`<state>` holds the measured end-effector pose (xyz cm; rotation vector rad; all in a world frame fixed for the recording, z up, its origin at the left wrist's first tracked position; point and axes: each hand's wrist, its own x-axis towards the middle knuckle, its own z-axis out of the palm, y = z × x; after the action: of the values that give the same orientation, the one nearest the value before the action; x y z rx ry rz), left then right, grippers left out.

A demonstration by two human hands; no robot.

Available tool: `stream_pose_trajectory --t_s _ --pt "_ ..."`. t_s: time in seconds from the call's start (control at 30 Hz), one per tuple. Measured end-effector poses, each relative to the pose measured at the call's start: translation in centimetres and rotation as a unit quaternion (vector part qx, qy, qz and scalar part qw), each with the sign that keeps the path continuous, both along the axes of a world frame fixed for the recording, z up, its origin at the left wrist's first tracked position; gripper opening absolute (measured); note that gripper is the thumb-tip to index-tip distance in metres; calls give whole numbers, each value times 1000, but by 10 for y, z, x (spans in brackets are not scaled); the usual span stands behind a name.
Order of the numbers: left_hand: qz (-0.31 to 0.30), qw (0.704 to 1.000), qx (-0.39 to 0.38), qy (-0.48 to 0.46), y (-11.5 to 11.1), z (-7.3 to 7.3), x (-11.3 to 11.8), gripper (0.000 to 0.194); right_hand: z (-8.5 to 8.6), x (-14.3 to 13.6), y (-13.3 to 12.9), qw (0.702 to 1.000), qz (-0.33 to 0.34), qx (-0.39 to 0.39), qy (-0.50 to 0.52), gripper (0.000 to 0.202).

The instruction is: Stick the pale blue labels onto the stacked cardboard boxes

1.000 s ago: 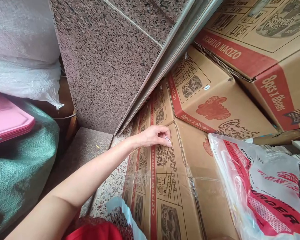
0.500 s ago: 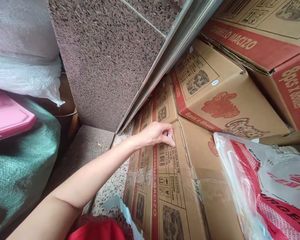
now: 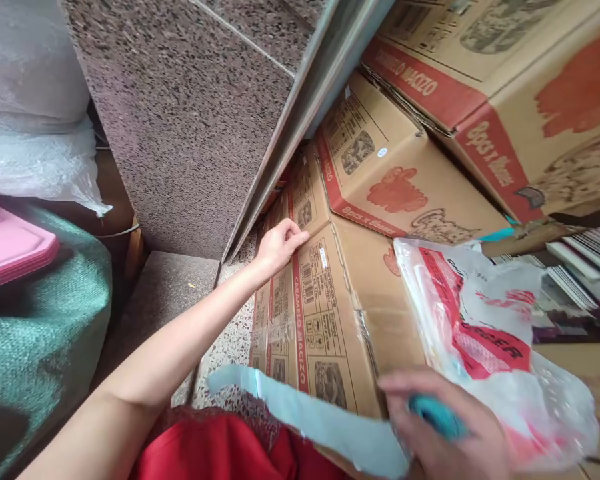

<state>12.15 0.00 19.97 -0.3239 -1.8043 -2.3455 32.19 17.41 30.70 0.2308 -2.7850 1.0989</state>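
My left hand (image 3: 279, 243) reaches out to a brown cardboard box (image 3: 330, 320) printed "CARAMELO MACIZO" and rests with loose fingers on its upper left edge, holding nothing. A small white sticker (image 3: 323, 256) sits on the box face just right of that hand. Low at the right, blurred, my right hand (image 3: 445, 433) grips a teal object (image 3: 437, 415). A pale blue strip (image 3: 305, 413) trails from it to the left. A clear plastic bag with red print (image 3: 480, 327) lies beside and partly over my right hand.
More printed boxes (image 3: 395, 180) (image 3: 485, 73) are stacked behind and above. A speckled granite wall (image 3: 195, 120) with a metal rail (image 3: 300, 113) stands left of them. A green woven sack (image 3: 40, 320), a pink tray (image 3: 10, 243) and a white sack (image 3: 30, 100) fill the left. My red garment (image 3: 220, 453) shows at the bottom.
My left hand let go of the white sticker, now stuck on the box, and slid left to the box edge. My right hand with the teal object came into view.
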Motion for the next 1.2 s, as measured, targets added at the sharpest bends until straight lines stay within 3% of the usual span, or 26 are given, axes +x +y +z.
stream_pose_trajectory --t_s 0.03,0.07,0.1,0.17,0.23,0.3,0.4,0.47,0.53,0.6,0.67,0.77,0.93,1.07,1.2 --pt "9 1000 -5 29 -8 10 21 24 1 -2 -7 996 -52 -59 -45 21" --pt "-33 998 -2 56 -17 22 44 27 4 -5 -14 985 -87 -120 -93 24" --pt "-118 990 -7 72 -25 33 69 32 7 -9 -21 970 -100 -174 -134 27" --pt "-275 959 -44 56 -38 49 114 32 13 -19 -36 943 -81 -262 -191 31" --pt "-317 947 -52 -16 -47 55 144 30 18 -27 -49 919 -43 -317 -229 31" --pt "-306 948 -42 -73 -54 51 156 29 20 -32 -59 900 -2 -341 -272 29" --pt "-238 967 -69 -61 -68 41 153 29 17 -36 -67 882 35 -339 -326 26" --pt "-142 982 -126 -9 -75 38 152 24 12 -36 -69 878 42 -334 -341 25" --pt "-5 978 -196 69 -77 38 156 16 7 -35 -72 882 43 -329 -334 26" --pt "141 944 -254 153 -74 39 164 11 3 -34 -75 894 40 -322 -310 28" --pt "215 909 -291 206 -68 40 172 10 -1 -32 -78 909 30 -310 -275 30" --pt "186 907 -312 211 -61 40 176 14 -5 -29 -81 935 30 -274 -225 31" --pt "54 961 -245 119 -60 43 172 21 -7 -24 -80 970 54 -167 -171 27" --pt "-18 983 -181 37 -61 45 171 20 -4 -21 -82 979 67 -126 -143 24" --pt "-40 989 -140 1 -63 43 171 21 -4 -22 -81 980 69 -123 -142 24"
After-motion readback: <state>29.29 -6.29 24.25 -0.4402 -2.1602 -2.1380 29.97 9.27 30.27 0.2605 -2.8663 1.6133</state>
